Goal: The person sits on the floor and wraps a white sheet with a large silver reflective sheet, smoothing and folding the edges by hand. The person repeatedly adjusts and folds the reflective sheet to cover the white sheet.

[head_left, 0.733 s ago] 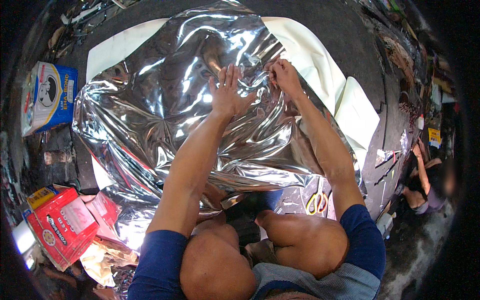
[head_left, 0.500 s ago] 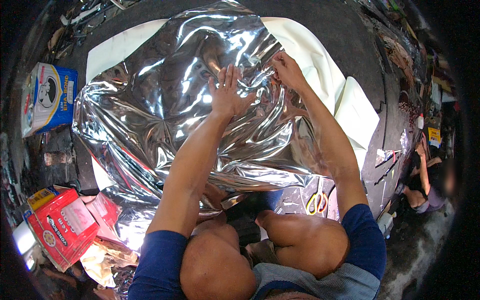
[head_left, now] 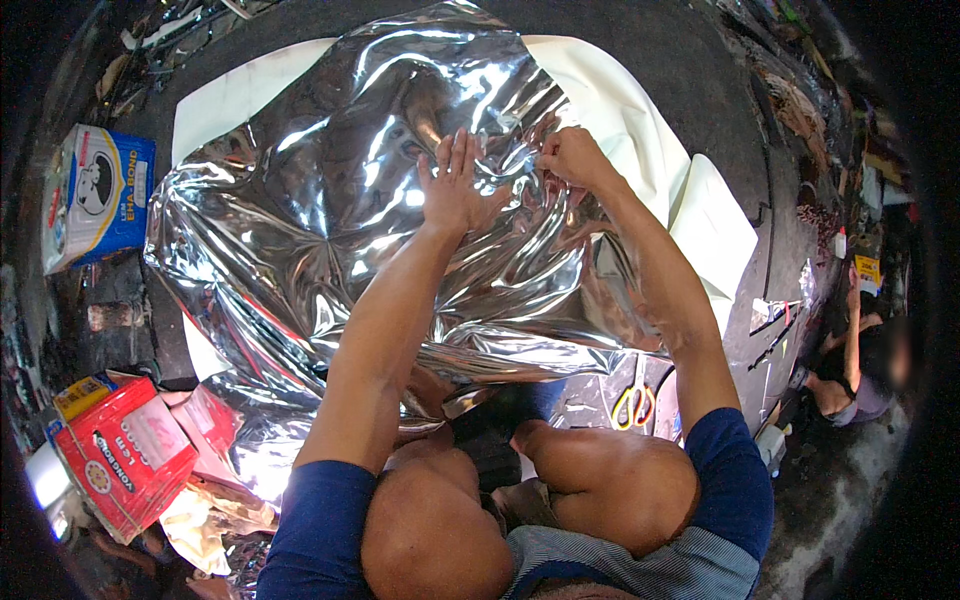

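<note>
My left hand (head_left: 456, 192) lies flat on a shiny silver sheet (head_left: 370, 150), palm down with the fingers spread. Just right of it, my right hand (head_left: 577, 160) is closed, thumb and fingers pinched together over the same sheet. Whatever is between those fingertips is too small to make out. The silver sheet is creased and reflective, and its lower part bunches up before my knees. Beneath it a white sheet (head_left: 610, 95) shows at the right, its edge folded and wavy, and at the upper left.
Scissors (head_left: 634, 408) with yellow-and-red handles lie near my right knee. A blue-and-white can (head_left: 125, 195) stands at the left, and a red can (head_left: 120, 455) is at the lower left beside crumpled paper (head_left: 205, 520). Another person's arm (head_left: 852, 340) shows at the far right.
My right hand has moved a little down toward me across the silver sheet, still pinched. My left hand has stayed in place. The other person's arm at the far right has risen.
</note>
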A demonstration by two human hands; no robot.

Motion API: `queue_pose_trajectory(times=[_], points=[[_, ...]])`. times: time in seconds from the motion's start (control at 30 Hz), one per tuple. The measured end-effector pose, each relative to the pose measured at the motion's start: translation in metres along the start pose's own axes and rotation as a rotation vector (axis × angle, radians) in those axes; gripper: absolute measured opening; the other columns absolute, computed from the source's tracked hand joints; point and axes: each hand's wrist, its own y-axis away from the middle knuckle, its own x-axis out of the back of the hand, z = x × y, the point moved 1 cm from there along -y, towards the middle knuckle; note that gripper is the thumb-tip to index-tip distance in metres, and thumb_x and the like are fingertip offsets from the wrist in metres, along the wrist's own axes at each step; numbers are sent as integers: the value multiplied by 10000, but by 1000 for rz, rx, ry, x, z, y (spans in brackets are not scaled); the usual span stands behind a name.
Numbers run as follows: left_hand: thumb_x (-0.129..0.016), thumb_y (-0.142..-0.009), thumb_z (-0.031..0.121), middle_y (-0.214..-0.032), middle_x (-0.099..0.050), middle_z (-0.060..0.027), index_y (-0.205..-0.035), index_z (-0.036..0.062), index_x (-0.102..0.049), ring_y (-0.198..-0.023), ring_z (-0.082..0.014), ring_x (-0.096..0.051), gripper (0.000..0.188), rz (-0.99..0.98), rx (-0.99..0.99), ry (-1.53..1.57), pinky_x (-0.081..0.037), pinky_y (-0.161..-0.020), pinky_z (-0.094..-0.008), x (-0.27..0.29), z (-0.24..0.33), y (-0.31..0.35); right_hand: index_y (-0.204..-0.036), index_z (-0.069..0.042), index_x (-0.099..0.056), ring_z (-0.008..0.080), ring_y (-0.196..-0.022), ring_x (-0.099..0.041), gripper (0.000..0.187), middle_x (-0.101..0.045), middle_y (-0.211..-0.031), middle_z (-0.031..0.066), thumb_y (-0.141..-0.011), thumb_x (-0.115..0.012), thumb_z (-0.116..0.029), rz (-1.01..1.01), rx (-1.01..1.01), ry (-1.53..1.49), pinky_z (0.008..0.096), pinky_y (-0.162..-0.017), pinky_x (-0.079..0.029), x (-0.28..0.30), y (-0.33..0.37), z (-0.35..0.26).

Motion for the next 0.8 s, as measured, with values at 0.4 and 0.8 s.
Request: queue_pose_trajectory(times=[0.4, 0.8], points=[[-357, -899, 757, -1688, -1, -41, -1606, 96, -40, -1551, -246, 12, 1018, -12, 4, 0, 5, -1221, -562, 0, 0, 1, -940, -32, -731, 275, -930, -650, 237, -694, -969, 152, -805, -736, -227, 132, 25, -330, 394, -852, -494, -14, 10, 24], [-330, -894, 779, -1686, -5, -53, -1605, 92, -33, -1550, -257, 0, 1032, -6, -2, -9, 5, -1223, -563, 0, 0, 0, -877, -7, -609, 141, -704, -639, 138, -708, -849, 104, -946, -590, -125, 66, -234, -1019, 278, -668, -505, -27, 7, 17]])
